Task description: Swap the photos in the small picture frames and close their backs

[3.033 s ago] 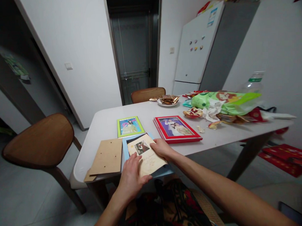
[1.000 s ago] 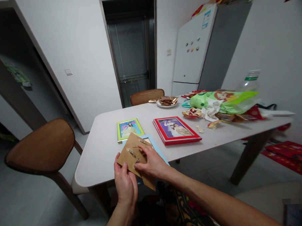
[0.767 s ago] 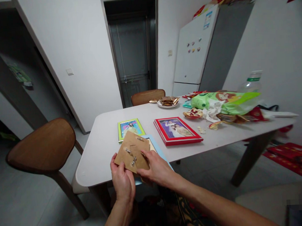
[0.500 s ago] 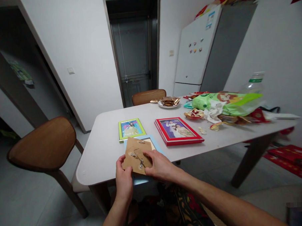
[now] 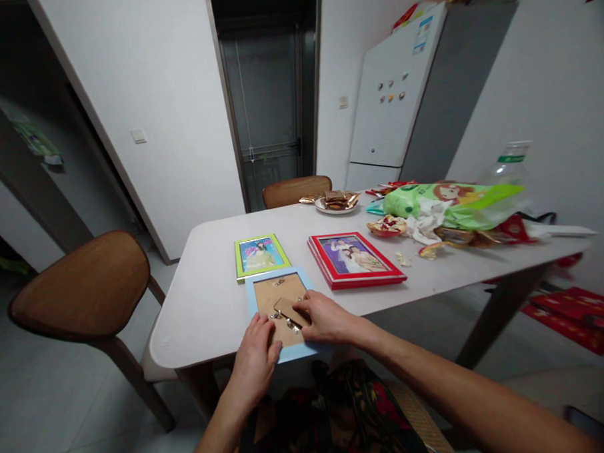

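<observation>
A light blue picture frame (image 5: 252,297) lies at the table's near edge, its back facing up. Inside its border sits a brown backing board (image 5: 267,291) with small metal clips and a hinged stand flap (image 5: 285,310), which is slightly raised. My left hand (image 5: 257,348) rests over the lower left of the frame, fingers laid on the board and rim, holding nothing. At the right side, the fingers and thumb of my right hand (image 5: 326,317) are closed on the stand flap; their tips are partly hidden.
Beyond the blue frame is a green picture frame (image 5: 238,261); stacked red frames (image 5: 357,277) lie to its right. Farther back are a plate of wrapped snacks (image 5: 337,201), a cut pomegranate (image 5: 388,226) and a green bag (image 5: 446,203). A wooden chair (image 5: 84,289) stands left.
The backing board, previously held tilted above the blue frame, now lies flat within its border. My left hand has shifted from gripping the board's edge to resting on top.
</observation>
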### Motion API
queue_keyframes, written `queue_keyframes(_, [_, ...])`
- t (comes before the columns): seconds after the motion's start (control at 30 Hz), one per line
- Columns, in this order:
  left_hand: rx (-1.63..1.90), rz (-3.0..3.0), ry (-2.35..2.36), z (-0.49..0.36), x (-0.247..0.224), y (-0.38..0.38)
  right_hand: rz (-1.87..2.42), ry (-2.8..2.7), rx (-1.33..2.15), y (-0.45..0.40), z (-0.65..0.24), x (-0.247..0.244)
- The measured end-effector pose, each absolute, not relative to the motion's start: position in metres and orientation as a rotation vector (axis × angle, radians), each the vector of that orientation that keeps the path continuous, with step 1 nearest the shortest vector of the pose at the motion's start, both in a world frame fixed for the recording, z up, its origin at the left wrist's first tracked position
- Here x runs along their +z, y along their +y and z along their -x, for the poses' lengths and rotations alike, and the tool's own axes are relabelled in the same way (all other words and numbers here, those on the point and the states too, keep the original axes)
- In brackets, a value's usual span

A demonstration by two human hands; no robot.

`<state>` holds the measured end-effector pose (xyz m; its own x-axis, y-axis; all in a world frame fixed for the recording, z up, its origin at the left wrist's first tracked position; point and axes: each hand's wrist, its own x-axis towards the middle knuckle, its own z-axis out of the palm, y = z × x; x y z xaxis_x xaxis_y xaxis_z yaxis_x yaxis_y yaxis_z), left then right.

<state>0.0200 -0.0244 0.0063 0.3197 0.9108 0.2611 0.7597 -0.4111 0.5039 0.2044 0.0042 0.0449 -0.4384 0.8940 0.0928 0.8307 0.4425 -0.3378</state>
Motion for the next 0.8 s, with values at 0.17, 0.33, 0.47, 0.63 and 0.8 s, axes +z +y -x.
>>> queue_keyframes(0.17, [0.624, -2.434, 1.493, -0.019, 0.012, -0.026, 1.502, -2.439, 0.208, 0.004, -0.203, 0.034])
queue_keyframes(0.33, [0.589, -2.517, 1.378, -0.018, 0.011, -0.031, 1.480, -2.506, 0.190, 0.000, -0.210, 0.036])
queue_keyframes(0.47, [0.556, -2.523, 1.374, -0.018, 0.014, -0.031, 1.433, -2.435, 0.098, -0.001, -0.206, 0.029])
queue_keyframes(0.63, [0.579, -2.484, 1.376, -0.018, 0.016, -0.030, 1.293, -2.424, 0.113, 0.000, -0.195, 0.015])
queue_keyframes(0.8, [0.650, -2.460, 1.351, -0.016, 0.012, -0.030, 1.094, -2.499, 0.126, -0.007, -0.201, 0.018])
